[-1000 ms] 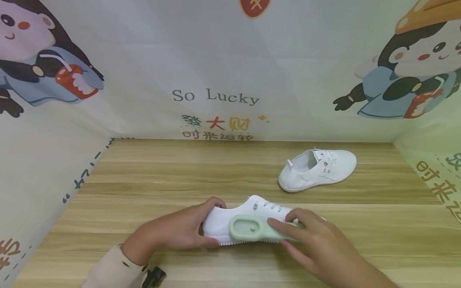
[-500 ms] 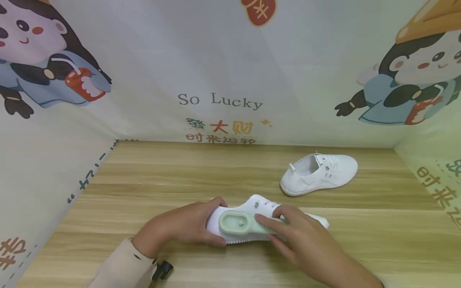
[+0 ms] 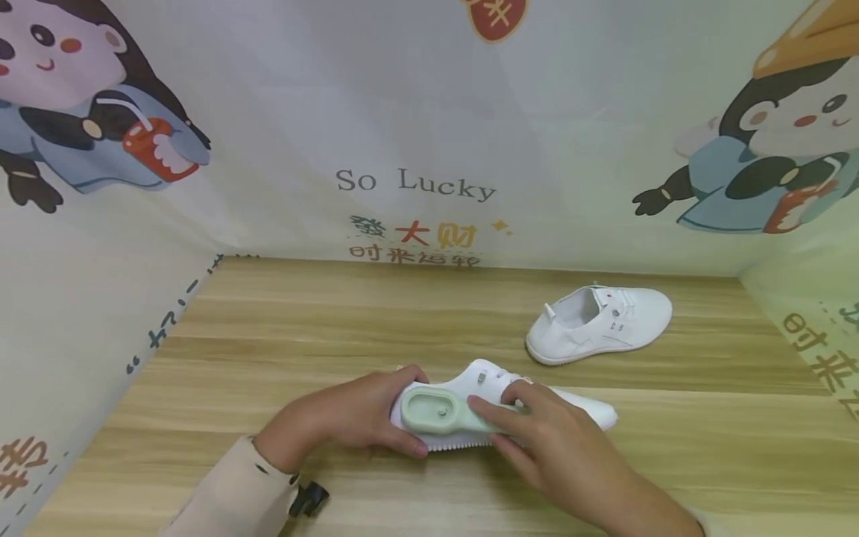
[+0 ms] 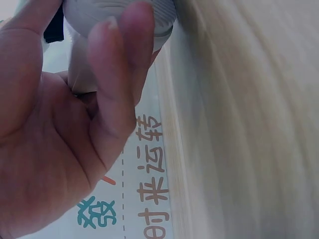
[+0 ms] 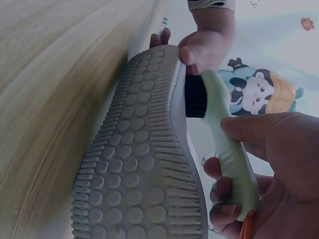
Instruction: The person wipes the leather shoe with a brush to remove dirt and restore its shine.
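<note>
A white lace-up shoe (image 3: 584, 406) lies tipped on its side near the front, its studded sole (image 5: 129, 144) facing the right wrist camera. Around its heel my left hand (image 3: 356, 410) holds on, thumb near the sole edge. A pale green brush (image 3: 429, 410) is gripped by its handle in my right hand (image 3: 564, 447). In the right wrist view its dark bristles (image 5: 195, 97) touch the upper's side near the heel, and an orange loop (image 5: 247, 226) hangs from the handle end. Part of the shoe's middle is hidden behind the right hand and brush.
The matching white shoe (image 3: 644, 317) stands upright at the back right of the wooden tabletop (image 3: 302, 321). Printed cloth walls (image 3: 282, 112) enclose the back and sides. A small black piece (image 3: 309, 500) sits by the left sleeve.
The brush and right hand have moved left along the shoe's side, from its middle to the heel. The left hand keeps its hold on the heel. The head view has shifted slightly.
</note>
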`<state>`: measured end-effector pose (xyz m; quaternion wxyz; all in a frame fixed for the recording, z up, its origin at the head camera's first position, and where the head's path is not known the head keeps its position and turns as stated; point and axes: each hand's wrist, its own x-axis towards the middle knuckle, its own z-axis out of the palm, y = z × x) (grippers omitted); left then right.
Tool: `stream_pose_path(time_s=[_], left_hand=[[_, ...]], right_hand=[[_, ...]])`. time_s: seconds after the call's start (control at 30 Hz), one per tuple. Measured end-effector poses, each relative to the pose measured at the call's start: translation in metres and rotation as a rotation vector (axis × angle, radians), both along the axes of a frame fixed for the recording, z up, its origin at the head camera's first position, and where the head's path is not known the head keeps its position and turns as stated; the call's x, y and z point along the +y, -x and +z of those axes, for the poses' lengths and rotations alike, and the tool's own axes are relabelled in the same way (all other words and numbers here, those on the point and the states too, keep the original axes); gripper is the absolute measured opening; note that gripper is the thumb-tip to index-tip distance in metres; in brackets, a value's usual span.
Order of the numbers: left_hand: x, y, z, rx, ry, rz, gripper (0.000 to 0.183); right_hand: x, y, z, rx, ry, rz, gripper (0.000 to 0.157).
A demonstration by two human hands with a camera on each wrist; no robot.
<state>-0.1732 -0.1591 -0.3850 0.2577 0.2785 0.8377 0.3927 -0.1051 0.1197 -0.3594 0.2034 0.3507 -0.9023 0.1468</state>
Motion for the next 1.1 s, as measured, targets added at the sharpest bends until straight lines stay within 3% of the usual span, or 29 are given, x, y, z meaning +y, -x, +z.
stream_pose_path(time_s=[0.1,0.53,0.83,1.1], left_hand=[[0.000,-0.001,0.001,-0.063,-0.005,0.024,0.061],[0.000,0.000,-0.001,-0.104,-0.010,0.037,0.065],[0.001,0.000,0.001,-0.070,-0.002,0.030,0.069],[0.002,0.000,-0.001,-0.063,-0.006,0.024,0.069]], right_hand=[[0.004,-0.002,0.001,-0.011,-0.001,-0.023,0.050],[0.027,-0.004,0.016,-0.125,-0.067,-0.123,0.049],[0.039,-0.004,0.028,-0.219,-0.043,-0.154,0.042],[0.034,-0.006,0.022,-0.248,-0.021,-0.109,0.044]])
